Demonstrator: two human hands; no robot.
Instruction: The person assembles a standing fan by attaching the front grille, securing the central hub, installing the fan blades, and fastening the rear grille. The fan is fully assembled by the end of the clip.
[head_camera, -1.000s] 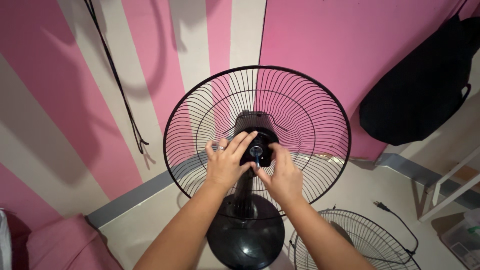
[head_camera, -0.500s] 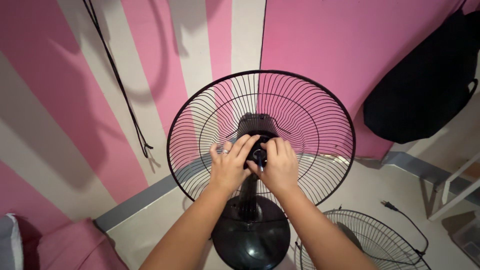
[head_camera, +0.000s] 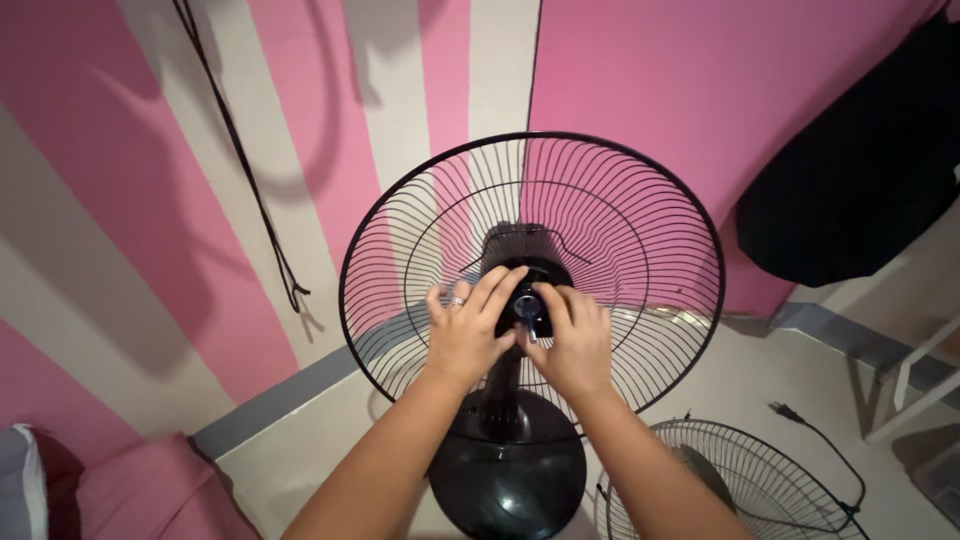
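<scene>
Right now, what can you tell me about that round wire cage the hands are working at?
The cage is a round rear fan guard of thin black wire, with spokes fanning out from the middle to a thicker outer ring. It stands upright on a black stand, in front of a pink and cream striped wall. No blades are mounted. The motor hub sits at its centre, where both hands meet: the left hand and the right hand rest on the hub, fingers around a small blue-tipped shaft.
</scene>
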